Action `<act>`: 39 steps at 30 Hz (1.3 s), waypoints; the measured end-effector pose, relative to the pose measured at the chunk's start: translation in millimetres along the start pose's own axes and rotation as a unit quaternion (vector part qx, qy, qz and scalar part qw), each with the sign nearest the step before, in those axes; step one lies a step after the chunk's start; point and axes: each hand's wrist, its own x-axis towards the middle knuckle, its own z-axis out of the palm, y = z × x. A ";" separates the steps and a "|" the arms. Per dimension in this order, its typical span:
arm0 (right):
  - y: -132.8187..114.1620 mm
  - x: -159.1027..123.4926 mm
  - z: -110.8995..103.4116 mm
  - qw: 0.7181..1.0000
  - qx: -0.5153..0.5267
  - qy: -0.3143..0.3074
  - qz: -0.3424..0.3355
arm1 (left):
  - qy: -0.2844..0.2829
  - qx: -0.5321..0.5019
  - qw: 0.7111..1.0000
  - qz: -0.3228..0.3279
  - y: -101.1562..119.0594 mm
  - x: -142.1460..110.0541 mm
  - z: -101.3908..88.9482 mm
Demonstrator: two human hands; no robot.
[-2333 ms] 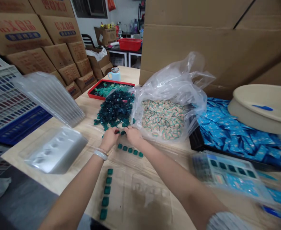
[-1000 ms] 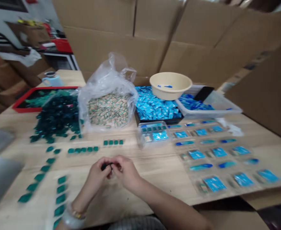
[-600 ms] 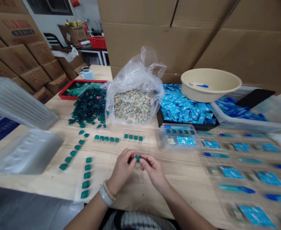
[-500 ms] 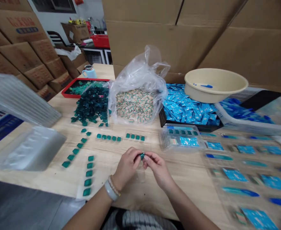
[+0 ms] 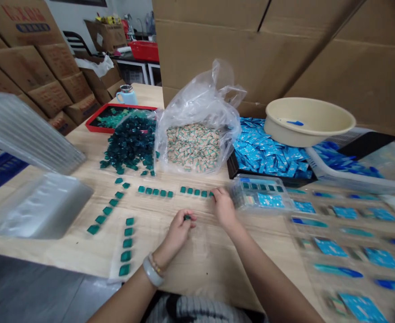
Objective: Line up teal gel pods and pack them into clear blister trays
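My left hand (image 5: 180,228) is closed above the wooden table, with a small green square piece (image 5: 187,217) pinched at its fingertips. Farther forward, my right hand (image 5: 223,207) has its fingertips on another green square piece (image 5: 211,194), at the right end of a short row of such pieces (image 5: 197,192). A second row (image 5: 155,192) lies left of that one. Nearer me on the left, a column of green squares (image 5: 127,242) rests on clear film, beside a slanting line of looser pieces (image 5: 107,211).
Behind stand a heap of dark green pieces (image 5: 130,143), a clear bag of small beige-green pieces (image 5: 193,148), blue packets (image 5: 271,154) and a cream basin (image 5: 310,121). Clear trays (image 5: 267,197) and filled sets (image 5: 330,246) occupy the right; plastic sleeves (image 5: 45,206) lie left.
My hands were together at one green piece; now they are apart. My right hand has moved forward to the back row's right end, where another piece now sits. My left has shifted slightly left.
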 end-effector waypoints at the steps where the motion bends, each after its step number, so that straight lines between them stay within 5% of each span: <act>1: 2.4 5.5 2.6 1.000 -0.022 -0.016 0.000 | -0.009 -0.009 1.000 -0.005 -2.7 -1.1 -2.4; 7: -2.1 -1.8 0.6 0.999 -0.027 -0.022 0.023 | -0.001 -0.075 0.996 -0.040 -0.7 -5.7 -9.1; 9: -16.1 -18.0 -4.2 0.998 0.052 -0.008 0.031 | 0.000 -0.097 0.994 -0.052 5.5 -8.3 -9.1; 11: -33.1 -37.6 -7.4 0.978 0.196 -0.060 0.046 | -0.025 -0.123 0.991 -0.055 12.1 -12.8 -8.7; 14: -53.0 -65.3 -8.6 0.870 0.434 -0.183 0.143 | -0.043 -0.126 0.990 -0.047 18.6 -22.4 -7.7; 18: -58.3 -91.2 -9.9 0.708 0.610 -0.225 0.274 | -0.023 -0.120 0.991 -0.056 19.6 -40.4 -5.6; 21: -55.4 -105.1 -12.0 0.645 0.659 -0.258 0.290 | -0.079 -0.158 0.978 -0.113 18.4 -54.5 -3.6; 28: -59.7 -114.9 -14.2 0.690 0.634 -0.227 0.267 | -0.206 -0.201 0.930 -0.230 21.7 -63.7 -6.4; 31: -60.7 -113.5 -14.2 0.730 0.595 -0.228 0.247 | -0.254 -0.232 0.893 -0.290 22.4 -64.0 -9.3; 39: -51.9 -107.6 -21.5 0.818 0.513 -0.199 0.169 | -0.209 -0.378 0.842 -0.325 17.3 -60.5 -3.8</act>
